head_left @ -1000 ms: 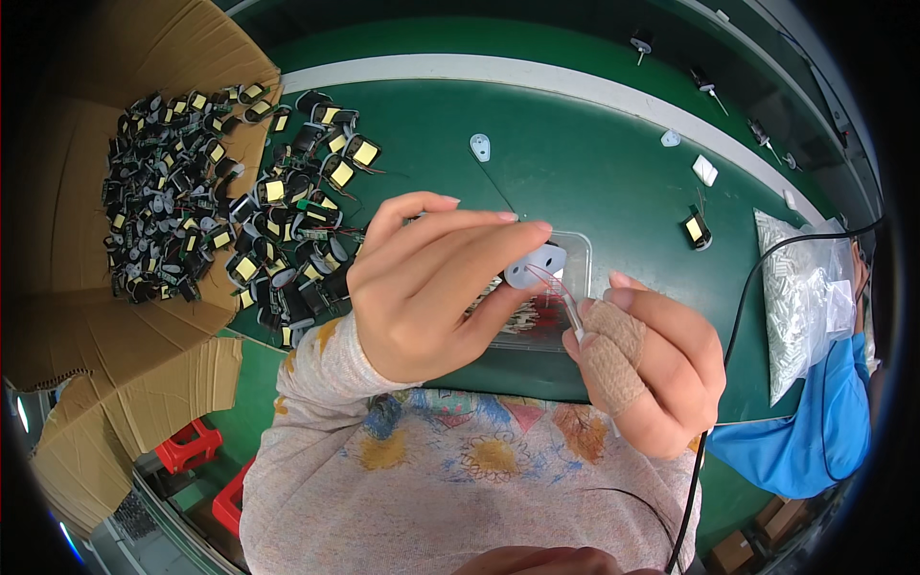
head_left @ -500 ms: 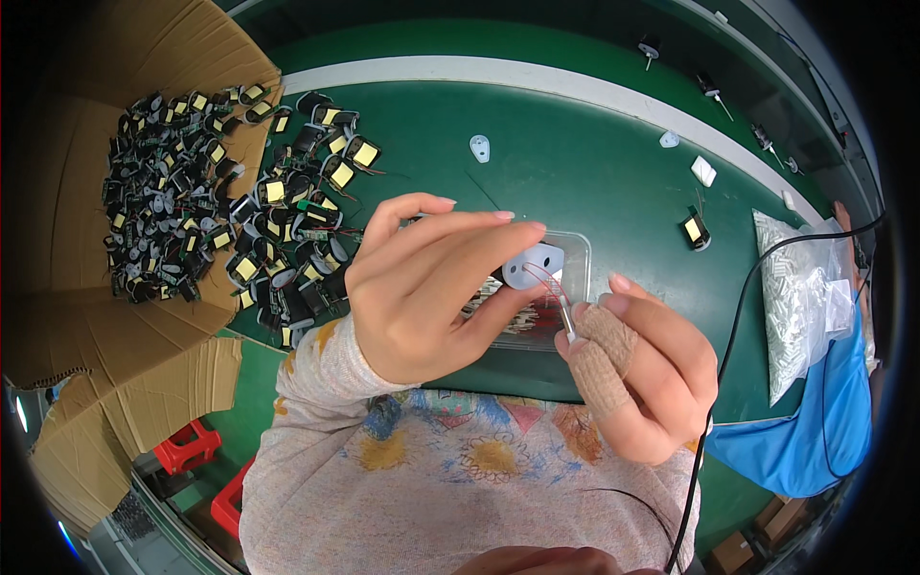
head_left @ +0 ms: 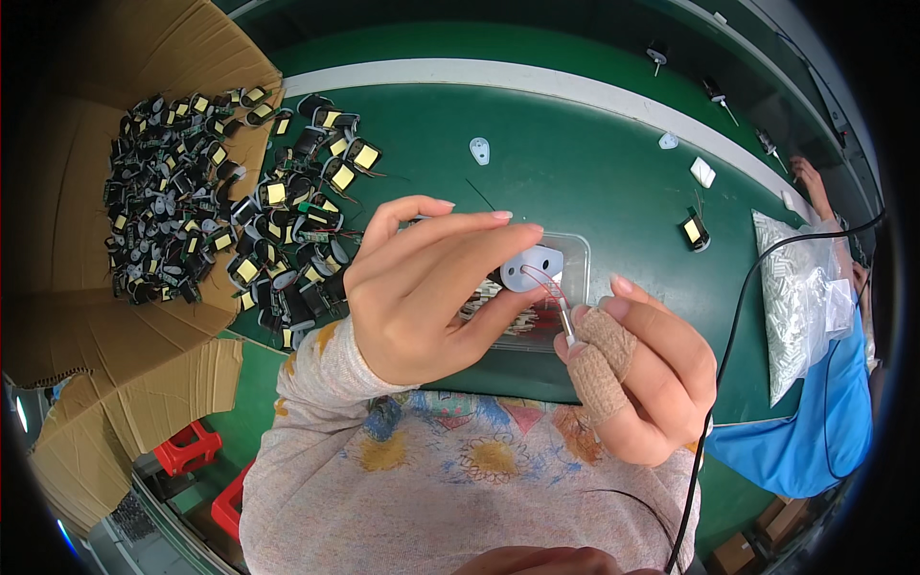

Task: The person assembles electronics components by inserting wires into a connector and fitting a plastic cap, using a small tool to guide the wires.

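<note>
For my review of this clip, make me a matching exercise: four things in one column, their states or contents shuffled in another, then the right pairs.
Things
1. Left hand
2. Right hand
3. Cardboard box
4. Clear bag

States or contents
A. Contains a heap of black units
B. Has tan wraps on its fingers
C. Contains small white pieces
D. Grips a grey-faced part

Pairs: 1-D, 2-B, 3-A, 4-C
</note>
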`<state>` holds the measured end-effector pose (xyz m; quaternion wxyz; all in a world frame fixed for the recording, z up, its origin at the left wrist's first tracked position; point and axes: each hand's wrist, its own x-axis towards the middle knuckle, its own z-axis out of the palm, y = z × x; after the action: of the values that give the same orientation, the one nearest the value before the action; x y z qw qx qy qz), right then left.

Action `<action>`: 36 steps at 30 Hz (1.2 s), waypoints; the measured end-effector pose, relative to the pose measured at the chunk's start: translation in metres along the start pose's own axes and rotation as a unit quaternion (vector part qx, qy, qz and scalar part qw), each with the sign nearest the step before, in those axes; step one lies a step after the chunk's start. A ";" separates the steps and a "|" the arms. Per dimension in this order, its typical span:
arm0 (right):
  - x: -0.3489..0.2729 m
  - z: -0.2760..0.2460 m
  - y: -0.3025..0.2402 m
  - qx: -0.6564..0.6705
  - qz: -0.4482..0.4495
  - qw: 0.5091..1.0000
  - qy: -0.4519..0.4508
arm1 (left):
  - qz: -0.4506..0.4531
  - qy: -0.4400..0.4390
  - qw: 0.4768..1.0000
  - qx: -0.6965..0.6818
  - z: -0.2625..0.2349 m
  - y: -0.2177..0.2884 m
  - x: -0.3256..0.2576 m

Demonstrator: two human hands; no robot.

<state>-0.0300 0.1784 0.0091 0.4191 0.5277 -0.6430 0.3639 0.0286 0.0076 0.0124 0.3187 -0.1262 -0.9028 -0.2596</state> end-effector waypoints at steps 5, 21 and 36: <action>0.000 0.000 0.001 0.001 -0.003 1.000 0.000 | 0.002 0.002 1.000 0.001 0.000 0.000 0.001; 0.011 -0.008 0.022 0.231 0.218 0.943 -0.102 | 0.028 -0.012 0.985 -0.169 0.003 -0.010 -0.003; 0.003 -0.014 0.010 0.049 0.105 0.989 -0.090 | 0.016 -0.009 0.935 -0.355 0.006 -0.012 -0.005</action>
<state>-0.0377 0.1918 0.0175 0.2924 0.5080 -0.7111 0.3882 0.0247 0.0006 0.0012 0.2492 -0.2480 -0.7526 -0.5567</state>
